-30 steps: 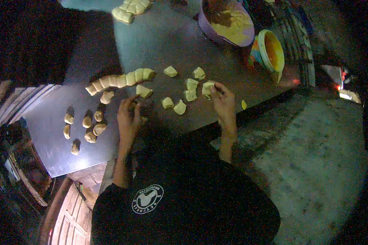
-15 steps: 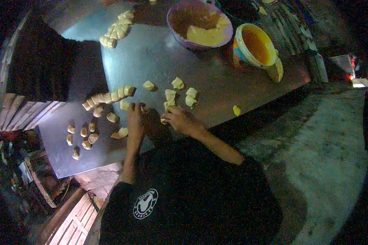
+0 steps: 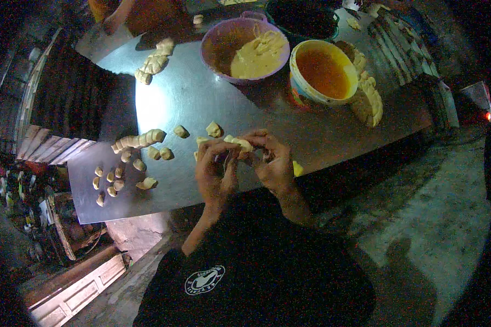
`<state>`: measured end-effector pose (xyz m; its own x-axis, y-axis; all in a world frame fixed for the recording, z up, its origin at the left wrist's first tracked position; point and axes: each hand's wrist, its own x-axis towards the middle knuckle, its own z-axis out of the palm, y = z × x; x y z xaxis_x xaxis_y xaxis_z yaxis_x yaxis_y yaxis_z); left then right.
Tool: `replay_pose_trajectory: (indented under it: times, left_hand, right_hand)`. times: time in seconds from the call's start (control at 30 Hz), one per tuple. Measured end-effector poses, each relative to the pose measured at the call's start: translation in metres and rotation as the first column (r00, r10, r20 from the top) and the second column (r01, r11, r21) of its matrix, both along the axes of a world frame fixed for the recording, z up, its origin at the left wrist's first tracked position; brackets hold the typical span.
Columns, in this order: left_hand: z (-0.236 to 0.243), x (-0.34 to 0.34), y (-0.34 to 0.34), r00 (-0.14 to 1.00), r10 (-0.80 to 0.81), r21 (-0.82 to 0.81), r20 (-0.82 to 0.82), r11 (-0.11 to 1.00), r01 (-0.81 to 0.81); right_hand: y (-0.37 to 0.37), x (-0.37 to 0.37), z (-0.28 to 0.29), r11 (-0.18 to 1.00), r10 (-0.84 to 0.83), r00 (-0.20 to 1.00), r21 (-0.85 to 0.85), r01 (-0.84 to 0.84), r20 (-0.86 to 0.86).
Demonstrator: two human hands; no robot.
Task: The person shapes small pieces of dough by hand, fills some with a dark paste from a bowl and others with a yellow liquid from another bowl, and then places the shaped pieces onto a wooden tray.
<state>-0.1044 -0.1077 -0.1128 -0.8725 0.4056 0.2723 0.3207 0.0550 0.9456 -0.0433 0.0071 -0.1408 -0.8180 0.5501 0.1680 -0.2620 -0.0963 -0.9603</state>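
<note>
In front of my chest, just over the near edge of the metal table, a pale dough piece [image 3: 239,143] is pinched between both hands. My left hand [image 3: 215,169] curls its fingers and thumb around the left end. My right hand [image 3: 273,162] grips the other end, fingers bent over it and partly hiding it. Beyond the hands lie a loose dough lump [image 3: 214,129] and another lump [image 3: 181,131]. To the left a cut row of dough [image 3: 139,140] rests near several small dough balls [image 3: 118,185]. A yellow scrap [image 3: 298,168] shows beside my right hand.
A purple basin [image 3: 205,57] with yellow dough or batter stands at the back. Next to it is a bucket [image 3: 305,92] of orange-brown liquid, with a long dough strip [image 3: 372,103] on its right. Farther left lies another dough row [image 3: 154,62]. Another person's arm [image 3: 117,16] shows at the far edge.
My hands have come together and lifted, now holding one dough piece between them; before, they were apart, low over the table. The view has shifted, and a person's arm now shows at the far edge.
</note>
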Motion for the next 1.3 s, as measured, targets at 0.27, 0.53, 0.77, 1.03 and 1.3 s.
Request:
replay_pose_trajectory:
  times: [0.27, 0.53, 0.77, 1.03, 1.3]
  left_hand:
    - [0.009, -0.049, -0.002, 0.714, -0.132, 0.185, -0.688, 0.919, 0.349]
    - [-0.037, -0.083, 0.018, 0.998, -0.002, 0.47, 0.056, 0.883, -0.024]
    - [-0.043, -0.134, 0.0, 0.824, -0.171, 0.409, 0.54, 0.909, -0.079]
    - [-0.099, -0.181, -0.037, 0.663, -0.18, 0.209, 0.727, 0.977, 0.036]
    - [-0.097, -0.196, -0.033, 0.672, -0.201, 0.265, 0.713, 0.964, 0.007]
  right_hand:
    - [-0.002, -0.016, 0.035, 0.805, 0.348, 0.937, -0.522, -0.281, 0.033]
    - [-0.039, -0.093, 0.065, 0.857, 0.274, 0.96, -0.438, -0.271, -0.059]
    - [0.066, -0.229, 0.04, 0.931, 0.072, 0.935, 0.313, -0.188, 0.348]
    - [0.136, -0.324, -0.076, 0.817, -0.178, 0.628, 0.469, -0.335, 0.758]
    - [0.114, -0.265, -0.046, 0.998, 0.067, 0.843, -0.05, -0.048, 0.534]
